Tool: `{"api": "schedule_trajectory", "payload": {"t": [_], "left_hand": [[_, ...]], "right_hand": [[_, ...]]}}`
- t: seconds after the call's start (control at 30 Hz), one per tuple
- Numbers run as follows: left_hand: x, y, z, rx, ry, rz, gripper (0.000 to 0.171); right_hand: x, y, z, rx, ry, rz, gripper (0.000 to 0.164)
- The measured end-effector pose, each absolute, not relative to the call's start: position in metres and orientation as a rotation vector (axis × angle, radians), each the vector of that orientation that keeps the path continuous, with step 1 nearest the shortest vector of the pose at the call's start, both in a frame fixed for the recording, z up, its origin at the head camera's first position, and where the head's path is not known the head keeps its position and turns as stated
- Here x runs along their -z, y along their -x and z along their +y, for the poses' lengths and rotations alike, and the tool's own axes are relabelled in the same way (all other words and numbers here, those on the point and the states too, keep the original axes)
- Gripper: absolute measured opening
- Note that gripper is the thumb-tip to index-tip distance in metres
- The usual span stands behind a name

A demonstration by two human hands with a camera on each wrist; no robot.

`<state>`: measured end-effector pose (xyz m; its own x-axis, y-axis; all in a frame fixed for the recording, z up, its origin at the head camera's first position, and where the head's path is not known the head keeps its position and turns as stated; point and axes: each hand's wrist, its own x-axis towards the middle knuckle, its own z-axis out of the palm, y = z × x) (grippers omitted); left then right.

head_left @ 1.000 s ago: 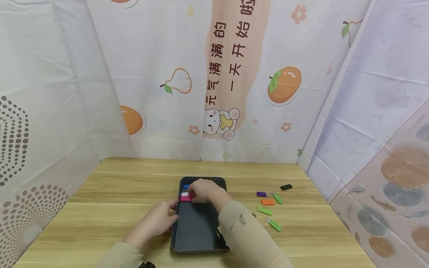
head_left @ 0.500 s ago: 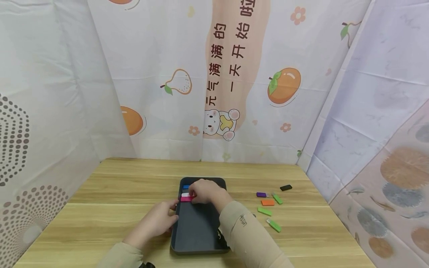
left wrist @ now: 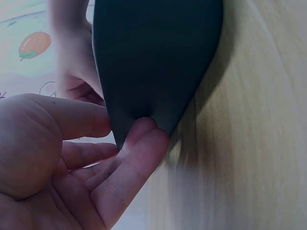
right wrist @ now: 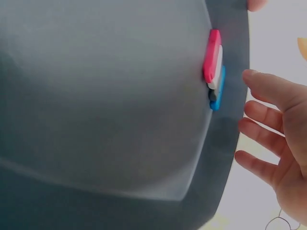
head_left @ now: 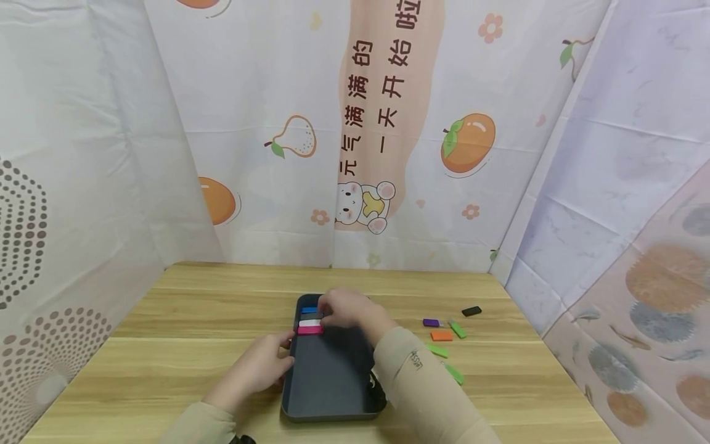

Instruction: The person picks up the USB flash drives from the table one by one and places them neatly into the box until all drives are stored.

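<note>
A dark grey tray (head_left: 331, 376) lies on the table, and my left hand (head_left: 269, 365) grips its left rim. In the left wrist view, fingertips (left wrist: 148, 139) press the tray's outer wall. Side by side in the tray's far left part lie a blue USB stick (head_left: 308, 311), a dark grey one (head_left: 309, 316), a white one (head_left: 309, 322) and a pink one (head_left: 310, 330). Just right of them, above the tray, is my right hand (head_left: 349, 308). Its fingers are spread and hold nothing in the right wrist view.
Right of the tray lie loose USB sticks: purple (head_left: 431, 322), orange (head_left: 442, 336), black (head_left: 471, 311) and several green, one (head_left: 458, 329) beside the orange. The right sleeve partly covers the nearer green ones. Printed curtains (head_left: 249, 203) stand behind the wooden table (head_left: 222, 308).
My right hand has let go of the pink USB stick and moved slightly up and to the right. The left hand stays at the tray's rim.
</note>
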<state>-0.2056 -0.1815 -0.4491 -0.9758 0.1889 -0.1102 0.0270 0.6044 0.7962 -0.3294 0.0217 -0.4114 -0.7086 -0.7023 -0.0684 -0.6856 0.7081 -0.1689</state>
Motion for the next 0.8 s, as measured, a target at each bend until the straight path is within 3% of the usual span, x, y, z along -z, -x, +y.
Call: {"api": "schedule_trajectory", "payload": {"t": [0.43, 0.7, 0.8], "left_hand": [[0.452, 0.206, -0.180, -1.306, -0.184, 2.651, 0.053], [0.452, 0.206, -0.179, -1.297, -0.176, 2.663, 0.053], [0.452, 0.206, -0.179, -1.307, -0.176, 2.659, 0.053]], "right_hand": [[0.388, 0.331, 0.042, 0.387, 1.311, 2.796, 0.008], [0.377, 0.330, 0.062, 0.489, 1.326, 2.822, 0.006], [0.375, 0.329, 0.070, 0.525, 1.308, 2.833, 0.014]]}}
